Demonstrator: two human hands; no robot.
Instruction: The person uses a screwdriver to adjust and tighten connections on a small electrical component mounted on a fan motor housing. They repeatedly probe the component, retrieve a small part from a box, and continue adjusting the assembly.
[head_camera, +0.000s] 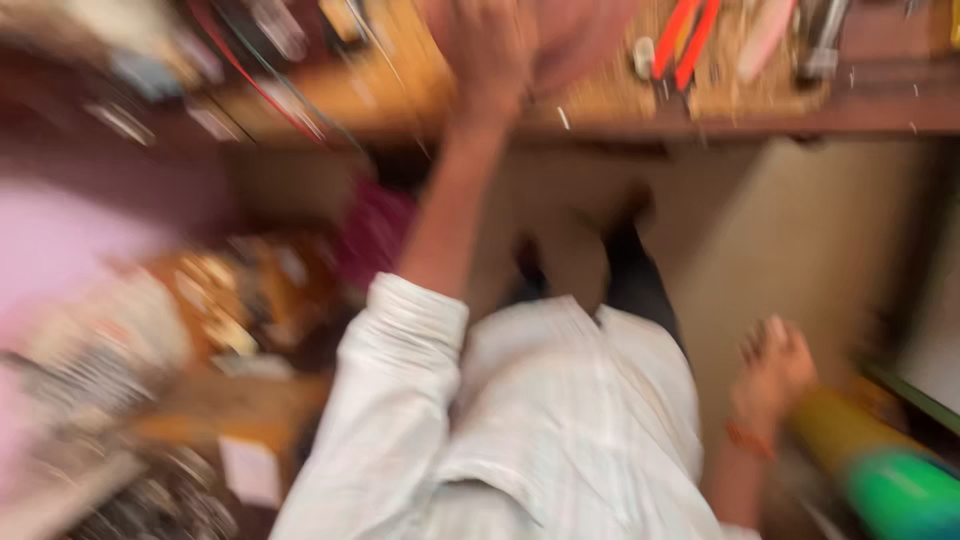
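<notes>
Frame blurred. Our left hand (490, 50) presses a pinkish round object (580, 40) on the wooden bench (700, 115); grip unclear. It looks rigid, light; best held by the rim. Right hand (775, 370) hangs loose beside a yellow-green cylinder (880, 460). Red-handled pliers (685, 40) crowd the bench.

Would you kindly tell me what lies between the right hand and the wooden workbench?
Bare beige floor separates right hand from workbench, in the head view.
</notes>
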